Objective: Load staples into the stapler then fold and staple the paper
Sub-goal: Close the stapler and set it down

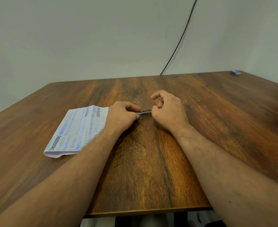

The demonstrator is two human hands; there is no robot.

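A wooden table (151,161) lay under both forearms. A folded printed paper (76,130) rested just beside the left hand (121,117). Both the left hand and the right hand (167,110) gripped a small metal stapler (144,112) between them, one at each end.

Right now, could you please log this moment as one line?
stage: loading staples | left hand: holds stapler | right hand: at stapler's other end | paper: flat on table, unstapled

One head-worn view looks forward and down, close over the wooden table (151,169) toward the wall (85,38).
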